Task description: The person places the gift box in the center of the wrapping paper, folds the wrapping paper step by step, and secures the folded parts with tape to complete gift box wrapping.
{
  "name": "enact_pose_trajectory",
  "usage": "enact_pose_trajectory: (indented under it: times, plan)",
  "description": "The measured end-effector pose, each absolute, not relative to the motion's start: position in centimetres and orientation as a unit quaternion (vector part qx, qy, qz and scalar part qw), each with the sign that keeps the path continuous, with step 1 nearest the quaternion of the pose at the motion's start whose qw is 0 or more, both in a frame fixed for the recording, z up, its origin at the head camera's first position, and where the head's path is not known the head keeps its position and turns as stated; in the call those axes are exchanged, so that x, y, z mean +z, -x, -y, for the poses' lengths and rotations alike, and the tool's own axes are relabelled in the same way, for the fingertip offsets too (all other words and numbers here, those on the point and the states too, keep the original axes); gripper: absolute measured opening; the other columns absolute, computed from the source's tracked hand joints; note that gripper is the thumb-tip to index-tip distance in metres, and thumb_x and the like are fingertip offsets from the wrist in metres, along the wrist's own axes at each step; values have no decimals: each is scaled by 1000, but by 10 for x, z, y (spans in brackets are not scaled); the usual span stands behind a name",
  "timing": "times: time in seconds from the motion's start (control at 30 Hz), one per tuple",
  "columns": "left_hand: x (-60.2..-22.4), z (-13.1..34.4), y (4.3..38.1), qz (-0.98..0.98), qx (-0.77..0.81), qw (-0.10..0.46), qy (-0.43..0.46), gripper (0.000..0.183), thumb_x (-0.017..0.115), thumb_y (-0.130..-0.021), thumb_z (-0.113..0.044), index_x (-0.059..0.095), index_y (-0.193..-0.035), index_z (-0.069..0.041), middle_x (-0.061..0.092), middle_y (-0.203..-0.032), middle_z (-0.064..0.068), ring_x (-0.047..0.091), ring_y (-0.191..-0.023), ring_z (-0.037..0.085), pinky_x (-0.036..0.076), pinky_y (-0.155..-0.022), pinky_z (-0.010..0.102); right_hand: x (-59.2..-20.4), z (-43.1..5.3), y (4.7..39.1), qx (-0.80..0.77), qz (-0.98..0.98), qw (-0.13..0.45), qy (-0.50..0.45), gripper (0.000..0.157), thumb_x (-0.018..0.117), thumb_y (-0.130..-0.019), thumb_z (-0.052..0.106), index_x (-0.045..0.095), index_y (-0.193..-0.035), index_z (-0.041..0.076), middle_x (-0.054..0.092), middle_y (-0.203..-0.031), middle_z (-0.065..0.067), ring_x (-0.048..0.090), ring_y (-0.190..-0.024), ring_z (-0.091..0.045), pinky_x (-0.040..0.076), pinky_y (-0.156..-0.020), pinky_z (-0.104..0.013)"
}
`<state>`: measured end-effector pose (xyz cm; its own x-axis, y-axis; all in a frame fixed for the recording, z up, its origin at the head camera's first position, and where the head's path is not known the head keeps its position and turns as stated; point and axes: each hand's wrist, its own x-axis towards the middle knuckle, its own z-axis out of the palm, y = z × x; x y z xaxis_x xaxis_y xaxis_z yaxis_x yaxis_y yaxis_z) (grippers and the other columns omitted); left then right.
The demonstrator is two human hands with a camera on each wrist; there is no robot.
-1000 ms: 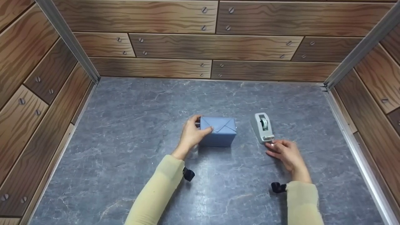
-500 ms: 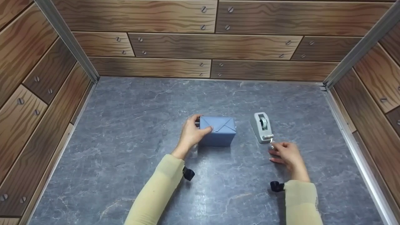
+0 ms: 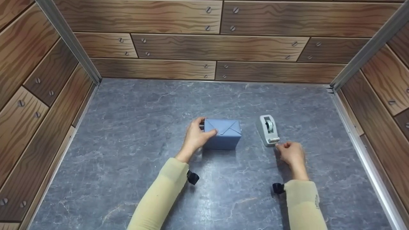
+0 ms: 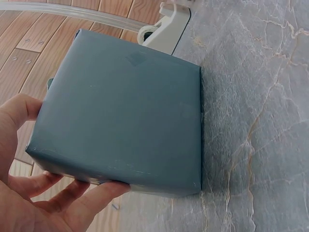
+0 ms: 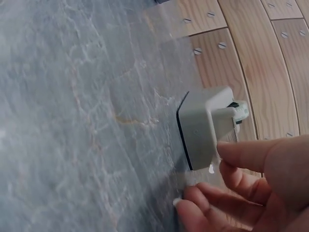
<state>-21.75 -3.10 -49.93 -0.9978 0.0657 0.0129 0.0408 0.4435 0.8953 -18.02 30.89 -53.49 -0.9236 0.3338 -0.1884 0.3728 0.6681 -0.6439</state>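
A box wrapped in blue paper [image 3: 222,137], with folded flaps on its upper face, stands on the grey floor surface. My left hand [image 3: 197,137] grips its left side, thumb over the top edge; in the left wrist view the fingers [image 4: 104,193] press along its lower edge. To the right sits a pale grey tape dispenser [image 3: 267,130] with a roll of clear tape [image 3: 270,125]. At its front end, my right hand [image 3: 292,155] pinches the tape between thumb and forefinger. A small shiny bit of tape [image 5: 211,168] shows by those fingertips in the right wrist view.
Wood-patterned panels [image 3: 179,48] stand behind and on both sides. Metal strips [image 3: 361,143] run along the side edges of the marbled grey surface [image 3: 137,105]. Black wrist cameras [image 3: 192,177] hang from both sleeves.
My right hand first drew back from the dispenser with a strip of tape showing, then moved forward to its front end, fingers curling more. The left hand and box have stayed still.
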Motion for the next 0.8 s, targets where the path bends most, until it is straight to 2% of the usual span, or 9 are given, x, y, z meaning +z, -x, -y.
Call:
enact_pose_trajectory:
  times: [0.1,0.2,0.43,0.63,0.8]
  plan:
    - [-499,31,218,-849,528,7,-32,63,72,-73,-33,50,-126,-7,54,-113,7,55,-101,22,48,-79,30,-537,-308,183,-312,-935,-18,-170,23,60,-85,25,61,-73,6,57,-64,-2,50,-58,-19,37,-53,-30]
    - [-499,30,218,-848,528,4,-35,63,72,-73,-33,51,-125,-7,54,-112,7,55,-101,22,48,-79,29,-538,-308,185,-297,-940,-40,-162,19,61,-84,23,61,-73,7,57,-66,-3,50,-61,-21,36,-55,-31]
    - [-499,30,217,-848,528,6,-33,62,72,-73,-34,51,-125,-7,54,-111,6,55,-101,21,48,-79,29,-540,-312,186,-290,-944,-50,-149,20,62,-84,24,59,-71,10,61,-73,-4,51,-65,-22,37,-58,-33]
    - [-499,31,217,-850,526,12,-30,63,71,-74,-35,50,-126,-8,53,-113,6,54,-103,23,48,-78,32,-545,-315,185,-292,-944,-77,-133,18,62,-82,18,56,-68,9,62,-76,-6,52,-68,-25,38,-62,-36]
    - [-499,31,218,-851,525,10,-27,63,72,-74,-35,51,-126,-8,53,-112,7,55,-103,23,48,-80,31,-544,-317,182,-310,-938,-62,-138,19,62,-84,22,61,-74,6,62,-78,-8,54,-70,-24,40,-64,-36]
